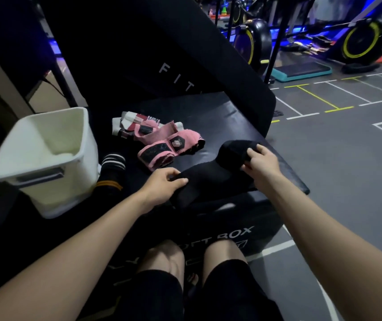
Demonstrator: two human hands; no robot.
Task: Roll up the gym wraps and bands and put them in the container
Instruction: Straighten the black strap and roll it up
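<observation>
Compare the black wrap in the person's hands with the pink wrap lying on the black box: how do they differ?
The black wrap is plain and dark; the pink wrap is pink with black patches. The black wrap is held at both ends, left hand and right hand gripping it; the pink wrap lies untouched. The black wrap is stretched out; the pink wrap lies in a loose heap. Both rest on the black box, outside the white container.

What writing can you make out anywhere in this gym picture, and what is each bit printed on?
"FIT": white letters on the leaning black mat; any further letters are hidden.
"BOX": white print on the front of the black soft box; the word before it is blurred, perhaps "SOFT".
Badge on the pink wraps: too small to read.
White container and the black wrap held by both hands: no text visible.
</observation>
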